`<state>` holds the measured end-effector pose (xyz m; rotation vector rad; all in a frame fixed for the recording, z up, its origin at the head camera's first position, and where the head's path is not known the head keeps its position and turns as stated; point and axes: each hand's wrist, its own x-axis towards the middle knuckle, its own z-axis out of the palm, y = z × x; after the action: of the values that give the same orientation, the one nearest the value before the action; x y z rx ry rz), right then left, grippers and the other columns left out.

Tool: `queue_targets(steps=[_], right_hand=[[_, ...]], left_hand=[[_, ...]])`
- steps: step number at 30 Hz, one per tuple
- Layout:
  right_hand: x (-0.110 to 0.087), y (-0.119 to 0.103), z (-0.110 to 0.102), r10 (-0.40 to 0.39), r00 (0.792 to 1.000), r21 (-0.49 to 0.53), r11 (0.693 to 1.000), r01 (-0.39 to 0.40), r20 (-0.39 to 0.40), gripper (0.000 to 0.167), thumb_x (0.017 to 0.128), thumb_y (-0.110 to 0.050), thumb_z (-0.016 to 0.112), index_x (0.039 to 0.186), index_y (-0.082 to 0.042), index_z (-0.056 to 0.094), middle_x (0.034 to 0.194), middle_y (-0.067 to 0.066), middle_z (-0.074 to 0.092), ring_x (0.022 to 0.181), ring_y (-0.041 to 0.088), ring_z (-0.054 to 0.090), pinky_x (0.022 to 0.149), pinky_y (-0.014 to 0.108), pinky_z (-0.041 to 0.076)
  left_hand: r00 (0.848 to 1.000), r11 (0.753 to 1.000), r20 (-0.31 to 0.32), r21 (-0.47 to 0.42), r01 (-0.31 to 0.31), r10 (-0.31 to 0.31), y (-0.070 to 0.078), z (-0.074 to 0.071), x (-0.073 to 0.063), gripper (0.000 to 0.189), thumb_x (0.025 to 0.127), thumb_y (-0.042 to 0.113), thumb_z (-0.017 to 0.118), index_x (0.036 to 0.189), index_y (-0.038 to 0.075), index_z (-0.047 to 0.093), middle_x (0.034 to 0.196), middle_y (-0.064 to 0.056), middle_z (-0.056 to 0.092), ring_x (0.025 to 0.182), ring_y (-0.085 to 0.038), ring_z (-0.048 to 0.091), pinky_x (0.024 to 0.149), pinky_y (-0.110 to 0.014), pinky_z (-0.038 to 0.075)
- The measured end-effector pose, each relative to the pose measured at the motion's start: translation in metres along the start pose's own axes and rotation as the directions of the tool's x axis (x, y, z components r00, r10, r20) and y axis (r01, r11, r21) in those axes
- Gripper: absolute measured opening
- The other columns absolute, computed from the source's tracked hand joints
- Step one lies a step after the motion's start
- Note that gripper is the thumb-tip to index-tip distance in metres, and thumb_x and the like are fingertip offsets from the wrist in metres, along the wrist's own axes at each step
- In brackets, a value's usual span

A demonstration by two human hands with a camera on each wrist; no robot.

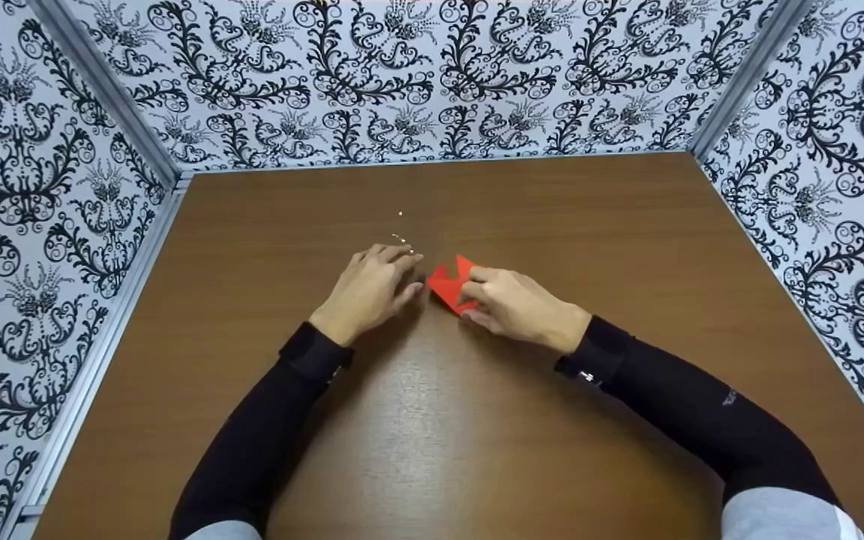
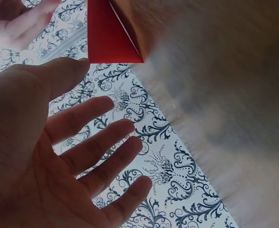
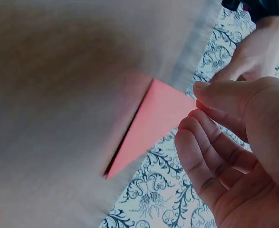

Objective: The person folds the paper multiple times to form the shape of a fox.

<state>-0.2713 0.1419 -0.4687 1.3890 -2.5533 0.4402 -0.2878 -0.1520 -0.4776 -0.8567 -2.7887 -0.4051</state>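
A folded piece of red paper (image 1: 445,286) is near the middle of the wooden table, with two pointed flaps at its far side. My right hand (image 1: 518,304) pinches its right edge between thumb and fingers, and the fingers cover part of the sheet. In the right wrist view the paper (image 3: 151,116) shows as a triangle with a dark gap along its fold. To the left of the paper, my left hand (image 1: 372,289) has its fingers spread and relaxed, holding nothing. From the left wrist, the thumb of that hand (image 2: 23,142) appears right at a corner of the paper (image 2: 108,42).
The brown wooden table (image 1: 417,442) reflects light toward its front. Small white specks (image 1: 402,238) show beyond the left hand. Walls with black scroll patterns (image 1: 402,82) enclose the table at the back and both sides, joined by metal corner posts (image 1: 113,94).
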Motion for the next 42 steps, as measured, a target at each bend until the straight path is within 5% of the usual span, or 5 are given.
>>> queue_targets(steps=[6, 12, 19, 31, 42], right_hand=[[0.002, 0.011, -0.008, 0.021, 0.997, 0.100, 0.995, -0.014, -0.074, 0.007, 0.102, -0.005, 0.088, 0.108, -0.004, 0.084, 0.099, 0.014, 0.074, 0.084, 0.028, 0.077, 0.075, 0.040, 0.069], [0.005, 0.021, -0.015, 0.103, 0.988, 0.201, 0.976, -0.078, -0.117, 0.008, 0.103, -0.003, 0.087, 0.110, 0.001, 0.086, 0.100, 0.018, 0.079, 0.086, 0.034, 0.081, 0.076, 0.043, 0.071], [0.009, 0.025, -0.019, 0.215, 0.970, 0.243, 0.953, -0.183, -0.113, 0.009, 0.102, -0.002, 0.088, 0.111, 0.002, 0.087, 0.102, 0.019, 0.082, 0.090, 0.031, 0.083, 0.079, 0.042, 0.072], [0.011, 0.026, -0.013, 0.311, 0.949, 0.251, 0.923, -0.291, -0.045, 0.008, 0.103, -0.002, 0.086, 0.109, 0.003, 0.088, 0.101, 0.019, 0.082, 0.091, 0.032, 0.083, 0.083, 0.043, 0.072], [0.014, 0.021, -0.005, 0.282, 0.959, 0.211, 0.939, -0.272, -0.020, 0.003, 0.101, 0.000, 0.088, 0.098, -0.002, 0.088, 0.096, 0.015, 0.082, 0.088, 0.030, 0.080, 0.080, 0.042, 0.068]], left_hand=[[0.996, 0.996, -0.045, -0.033, -0.078, 0.077, 0.008, -0.001, 0.000, 0.045, 0.114, 0.028, 0.079, 0.154, 0.008, 0.075, 0.161, -0.020, 0.072, 0.148, -0.043, 0.069, 0.123, -0.063, 0.059], [0.974, 0.977, -0.116, -0.064, -0.203, 0.195, 0.022, -0.003, 0.001, 0.031, 0.109, 0.014, 0.084, 0.139, 0.009, 0.085, 0.146, -0.017, 0.080, 0.135, -0.036, 0.074, 0.111, -0.047, 0.067], [0.955, 0.956, -0.072, -0.039, -0.290, 0.287, 0.038, 0.007, 0.001, 0.013, 0.109, 0.013, 0.084, 0.120, 0.011, 0.091, 0.131, -0.010, 0.083, 0.126, -0.030, 0.075, 0.101, -0.041, 0.071], [0.953, 0.953, -0.025, 0.003, -0.304, 0.303, 0.037, 0.021, -0.002, 0.008, 0.105, 0.011, 0.088, 0.111, 0.010, 0.092, 0.113, -0.008, 0.085, 0.107, -0.030, 0.076, 0.092, -0.043, 0.071], [0.961, 0.963, 0.061, -0.026, -0.269, 0.270, 0.035, 0.023, -0.004, 0.013, 0.107, 0.013, 0.086, 0.117, 0.013, 0.093, 0.117, -0.006, 0.086, 0.111, -0.027, 0.081, 0.105, -0.047, 0.070]])
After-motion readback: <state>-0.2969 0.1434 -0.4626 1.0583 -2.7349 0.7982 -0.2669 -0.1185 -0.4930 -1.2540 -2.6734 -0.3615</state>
